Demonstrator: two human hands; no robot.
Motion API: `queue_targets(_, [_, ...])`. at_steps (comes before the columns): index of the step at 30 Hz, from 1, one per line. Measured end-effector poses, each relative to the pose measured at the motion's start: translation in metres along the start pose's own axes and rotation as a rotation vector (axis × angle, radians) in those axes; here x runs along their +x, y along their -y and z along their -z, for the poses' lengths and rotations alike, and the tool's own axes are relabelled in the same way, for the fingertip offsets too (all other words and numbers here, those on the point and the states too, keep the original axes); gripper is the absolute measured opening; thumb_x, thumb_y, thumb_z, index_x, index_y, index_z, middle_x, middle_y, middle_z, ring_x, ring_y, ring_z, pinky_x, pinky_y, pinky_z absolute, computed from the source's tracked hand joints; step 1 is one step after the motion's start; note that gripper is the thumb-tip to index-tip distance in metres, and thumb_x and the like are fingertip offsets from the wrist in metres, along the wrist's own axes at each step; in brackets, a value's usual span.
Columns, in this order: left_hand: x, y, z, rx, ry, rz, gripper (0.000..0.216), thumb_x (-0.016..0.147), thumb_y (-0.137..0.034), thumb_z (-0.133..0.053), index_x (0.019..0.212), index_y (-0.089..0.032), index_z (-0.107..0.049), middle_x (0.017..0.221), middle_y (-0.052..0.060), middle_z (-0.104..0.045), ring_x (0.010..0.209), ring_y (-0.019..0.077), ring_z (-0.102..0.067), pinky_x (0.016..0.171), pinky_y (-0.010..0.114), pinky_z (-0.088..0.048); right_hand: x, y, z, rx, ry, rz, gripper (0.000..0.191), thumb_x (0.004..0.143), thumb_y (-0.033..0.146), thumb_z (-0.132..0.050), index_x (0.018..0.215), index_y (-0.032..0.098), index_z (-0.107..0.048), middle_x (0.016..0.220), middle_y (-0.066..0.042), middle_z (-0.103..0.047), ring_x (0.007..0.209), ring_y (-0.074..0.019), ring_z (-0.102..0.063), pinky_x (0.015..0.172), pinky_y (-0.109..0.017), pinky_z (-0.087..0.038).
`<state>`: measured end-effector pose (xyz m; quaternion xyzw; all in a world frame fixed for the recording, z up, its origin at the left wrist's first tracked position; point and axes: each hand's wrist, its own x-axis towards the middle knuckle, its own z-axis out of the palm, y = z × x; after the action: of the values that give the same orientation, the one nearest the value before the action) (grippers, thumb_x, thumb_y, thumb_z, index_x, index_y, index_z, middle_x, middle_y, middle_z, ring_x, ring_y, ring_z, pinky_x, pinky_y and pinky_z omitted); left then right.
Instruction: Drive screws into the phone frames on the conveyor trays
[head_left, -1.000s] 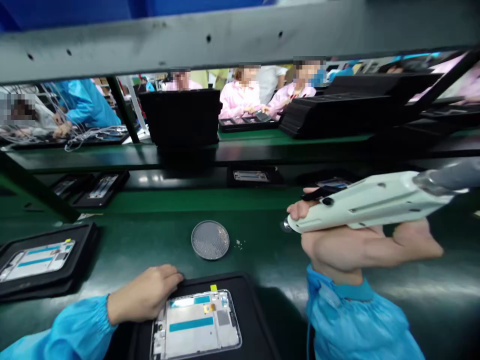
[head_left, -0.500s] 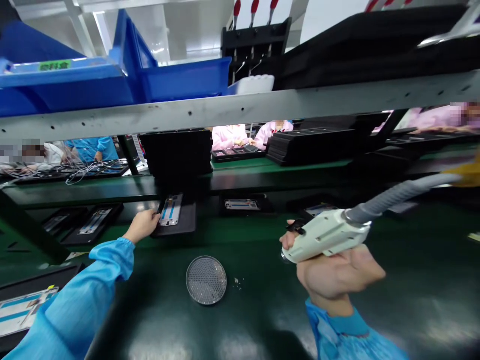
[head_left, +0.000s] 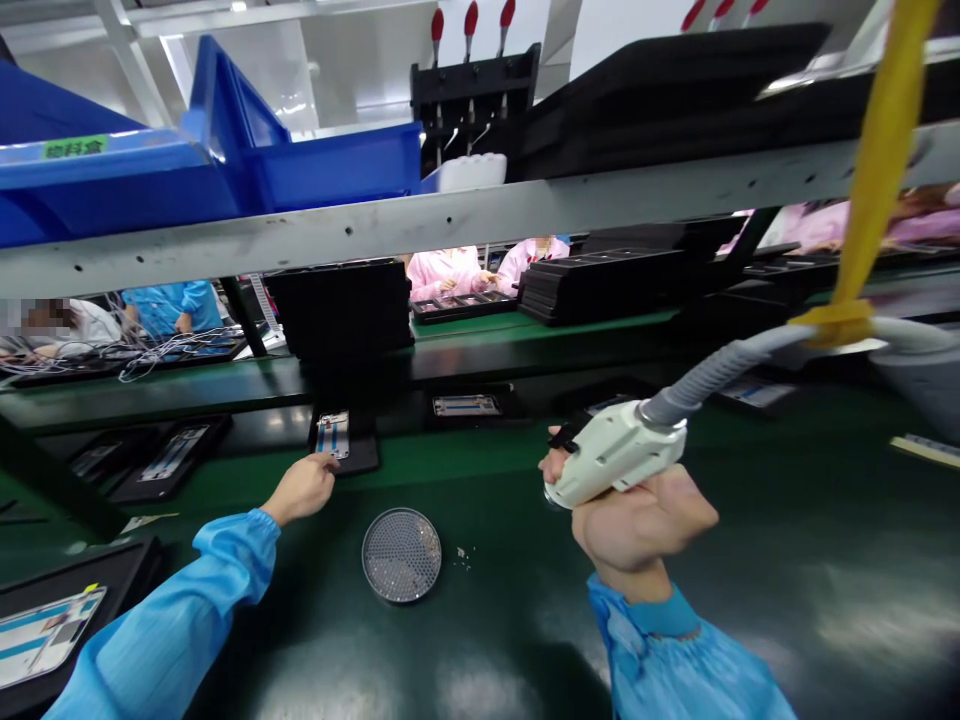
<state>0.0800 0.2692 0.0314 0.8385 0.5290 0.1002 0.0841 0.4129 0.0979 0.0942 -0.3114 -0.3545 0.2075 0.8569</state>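
My left hand [head_left: 304,488] has its fingers bent together at the near edge of a black tray [head_left: 366,453]; the thumb's grip is partly hidden. A phone body [head_left: 333,434] with blue strips lies in that tray. My right hand [head_left: 637,525] is wrapped around a pale green electric screwdriver [head_left: 619,452], whose grey corrugated cable sleeve runs up to the right. The tool's tip points left and down above the bench, touching nothing. Between my hands rests a round perforated dish [head_left: 402,556] holding small shiny pieces, with a few loose bits [head_left: 463,557] beside it.
More phone trays line the back: one at left [head_left: 174,455], another in the middle [head_left: 469,406]. A larger tray [head_left: 127,575] sits at front left. Overhead runs a metal rail [head_left: 397,222] under blue bins [head_left: 337,165]. A yellow strap [head_left: 881,160] hangs at right. Co-workers sit beyond.
My left hand has slid from the tray's left side to its near edge, and the phone body lies straighter. The view has shifted right. My right hand still holds the screwdriver.
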Motion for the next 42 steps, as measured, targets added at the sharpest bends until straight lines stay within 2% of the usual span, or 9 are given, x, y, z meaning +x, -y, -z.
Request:
queue_targets(5, [-0.011,-0.024,-0.004,0.006,-0.151,-0.115,0.029,0.098,-0.036,-0.057,0.117,-0.015,-0.06,0.115,0.008,-0.064,0.101,0.0206,-0.065,0.091,0.044,-0.055,-0.006,-0.006,0.002,-0.012,0.091,-0.022,0.043,0.075,0.06,-0.05,0.085,0.022,-0.065,0.059,-0.003,-0.058,0.051,-0.0193,-0.056,0.049,-0.034,-0.047])
queue_targets(9, [-0.042,-0.079,-0.001,0.011,-0.255,-0.371,0.04,0.103,-0.03,-0.034,0.135,-0.011,-0.049,0.142,0.02,-0.049,0.131,0.029,-0.05,0.107,0.05,-0.046,-0.019,-0.014,-0.004,-0.168,0.227,-0.158,0.048,0.072,0.05,-0.071,0.108,0.018,-0.063,0.057,0.001,-0.057,0.054,-0.0165,-0.054,0.054,-0.032,-0.047])
queue_targets(11, [-0.064,-0.11,0.002,0.034,-0.244,-0.55,0.046,0.1,-0.031,-0.037,0.141,-0.01,-0.043,0.144,0.021,-0.047,0.135,0.0305,-0.045,0.11,0.049,-0.044,-0.023,-0.019,-0.005,-0.34,0.278,-0.254,0.045,0.072,0.042,-0.074,0.108,0.017,-0.062,0.059,0.002,-0.056,0.055,-0.0156,-0.054,0.053,-0.031,-0.045])
queue_targets(15, [-0.107,-0.15,0.005,0.135,-0.089,-0.869,0.036,0.091,-0.027,-0.047,0.124,-0.016,-0.056,0.105,0.009,-0.067,0.093,0.0225,-0.065,0.083,0.038,-0.056,-0.019,-0.028,0.001,-0.591,0.365,-0.412,0.043,0.07,0.048,-0.074,0.094,0.013,-0.066,0.06,-0.001,-0.058,0.057,-0.0162,-0.054,0.054,-0.03,-0.044])
queue_targets(18, [-0.133,-0.153,0.005,0.28,0.104,-0.918,0.021,0.089,-0.03,-0.053,0.106,-0.018,-0.059,0.083,0.003,-0.064,0.068,0.0187,-0.061,0.063,0.035,-0.054,-0.014,-0.03,0.004,-0.589,0.423,-0.549,0.048,0.069,0.05,-0.076,0.095,0.012,-0.066,0.06,-0.003,-0.06,0.058,-0.0176,-0.056,0.054,-0.031,-0.046])
queue_targets(21, [-0.156,-0.146,0.005,0.306,0.171,-0.873,0.014,0.088,-0.034,-0.058,0.093,-0.02,-0.057,0.081,0.001,-0.063,0.064,0.0174,-0.06,0.062,0.033,-0.053,-0.018,-0.027,0.003,-0.57,0.462,-0.587,0.052,0.065,0.051,-0.079,0.096,0.011,-0.067,0.063,-0.005,-0.063,0.061,-0.0189,-0.059,0.057,-0.032,-0.048])
queue_targets(30, [-0.199,-0.138,-0.007,0.174,-0.102,-0.858,0.012,0.087,-0.019,-0.051,0.08,-0.014,-0.059,0.081,0.01,-0.061,0.075,0.024,-0.06,0.067,0.039,-0.053,-0.059,-0.033,0.0,-0.677,0.328,-0.494,0.059,0.063,0.056,-0.079,0.103,0.016,-0.065,0.096,-0.01,-0.07,0.087,-0.0243,-0.066,0.078,-0.037,-0.055])
queue_targets(37, [-0.229,-0.135,-0.02,0.077,-0.41,-0.901,0.046,0.088,-0.025,-0.05,0.125,0.001,-0.057,0.131,0.023,-0.059,0.125,0.0362,-0.054,0.108,0.045,-0.044,-0.131,0.01,-0.004,-0.701,0.159,-0.331,0.065,0.073,0.054,-0.073,0.124,0.018,-0.051,0.122,-0.014,-0.061,0.115,-0.0243,-0.06,0.103,-0.044,-0.049])
queue_targets(42, [-0.239,-0.137,-0.035,0.027,-0.544,-0.909,0.049,0.091,-0.021,-0.049,0.135,0.0,-0.051,0.145,0.023,-0.05,0.14,0.0371,-0.041,0.111,0.048,-0.043,-0.218,0.029,-0.009,-0.352,0.549,-0.621,0.062,0.081,0.052,-0.066,0.132,0.02,-0.051,0.129,-0.017,-0.062,0.122,-0.0291,-0.061,0.106,-0.048,-0.049])
